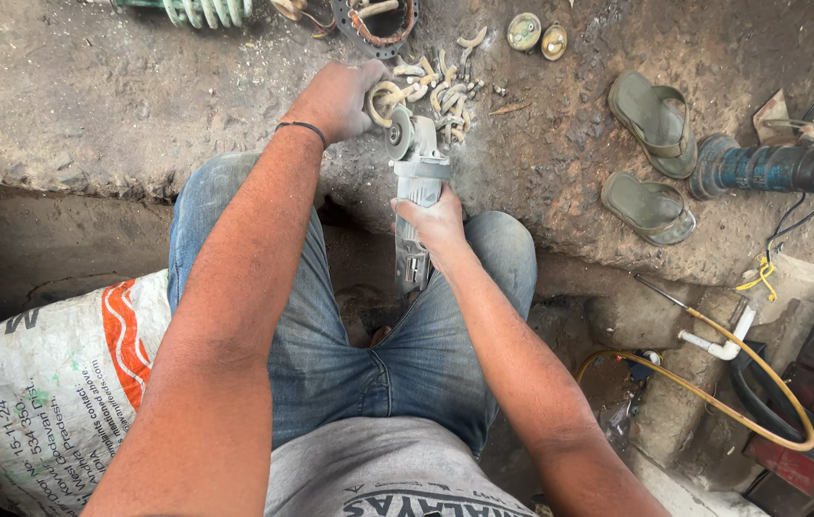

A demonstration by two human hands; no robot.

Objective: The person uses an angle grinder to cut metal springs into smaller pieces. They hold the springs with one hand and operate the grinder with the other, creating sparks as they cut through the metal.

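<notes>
So the person sits on a ledge, knees apart in blue jeans point(330, 354), looking straight down at a rough, dusty concrete floor point(91, 96). The right hand point(437, 225) is wrapped tight around the body of a grey angle grinder point(414, 206), fingers closed over the top of the housing, with the disc point(399, 132) pointing away from the body. The left hand point(340, 96) reaches further out and pinches a curved, pale metal piece point(386, 101), holding it right up against the disc, so the 2 are touching or as good as. There's a thin black band point(301, 127) on that wrist.

Just past the disc lies a small heap of similar curved metal bits point(445, 91), scattered loose on the floor. Further up there's a dark ring-shaped part point(375, 24) and 2 small round caps point(538, 36) side by side. Off to the right sit 2 worn grey-green sandals point(654, 158), well apart from the work, and next to them a blue cylindrical tool body point(770, 168). Bottom right, a yellow hose point(761, 378) loops around beside a white pipe fitting point(718, 347). On the left a white woven sack point(43, 383) with orange stripes leans against the person's leg. Green coil spring point(201, 11) at the very top edge, mostly cut off.
</notes>
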